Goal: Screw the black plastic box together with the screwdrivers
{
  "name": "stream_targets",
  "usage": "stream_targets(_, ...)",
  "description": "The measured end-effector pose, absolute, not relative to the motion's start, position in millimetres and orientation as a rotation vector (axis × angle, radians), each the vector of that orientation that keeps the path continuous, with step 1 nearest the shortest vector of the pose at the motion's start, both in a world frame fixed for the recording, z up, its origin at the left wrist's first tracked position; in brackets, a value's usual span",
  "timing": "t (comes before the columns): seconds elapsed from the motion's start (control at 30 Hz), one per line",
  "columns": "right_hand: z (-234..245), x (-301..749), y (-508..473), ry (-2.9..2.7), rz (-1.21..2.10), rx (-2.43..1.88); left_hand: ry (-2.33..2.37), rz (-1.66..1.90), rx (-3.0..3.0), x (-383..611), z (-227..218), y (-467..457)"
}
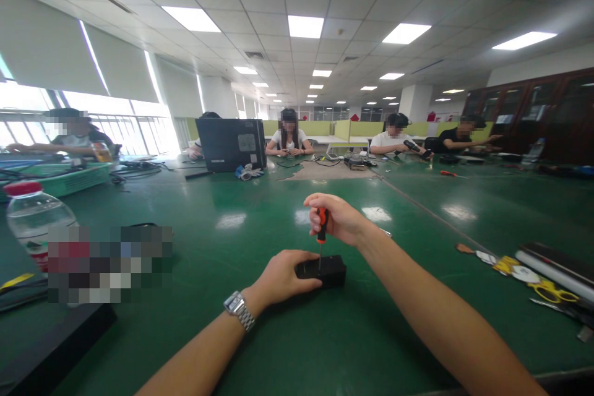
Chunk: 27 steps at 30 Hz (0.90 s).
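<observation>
A black oblong box [335,271] is laid on the green surface [334,346]; an orange-and-black screwdriver [322,232] is held nearly upright, its tip set on the box's top.

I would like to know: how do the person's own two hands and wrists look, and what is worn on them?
The left hand has no glove; on its wrist is a silver-coloured watch with a metal link bracelet. The right hand is also ungloved, its wrist bare.

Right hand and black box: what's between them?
The head view shows an orange-and-black screwdriver there, reaching from the right hand down to the black box.
</observation>
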State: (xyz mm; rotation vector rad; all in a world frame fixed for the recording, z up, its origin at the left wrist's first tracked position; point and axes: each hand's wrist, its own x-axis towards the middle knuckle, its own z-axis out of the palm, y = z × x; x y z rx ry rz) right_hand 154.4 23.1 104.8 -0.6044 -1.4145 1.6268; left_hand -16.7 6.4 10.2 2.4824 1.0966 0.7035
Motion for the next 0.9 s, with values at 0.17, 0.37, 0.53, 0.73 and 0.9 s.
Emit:
stream_targets(0.17, 104.5, 153.7, 24.1, -1.401, 1.465, -0.68, 1.092, 0.708, 2.482, -16.2, 11.0, 5.9)
stream_targets(0.37, 103.1, 154.6, 24.4, -1.467, 1.554, -0.639, 1.091, 0.708, 2.491, -16.3, 11.7, 5.5)
stream_targets(0.53, 103.4, 155.0, 24.1, -1.444, 1.474, -0.669, 1.103, 0.713, 2.488, -16.5, 10.9, 5.8)
stream_targets(0.73, 104.7, 153.8, 23.9, -1.436, 1.442, -0.711, 1.094, 0.713, 2.482, -16.9, 10.2, 6.3)
stream_targets(0.9, 103.8, 155.0, 25.2, -1.446, 1.537, -0.657, 1.097, 0.702, 2.485, -16.7, 11.2, 6.1)
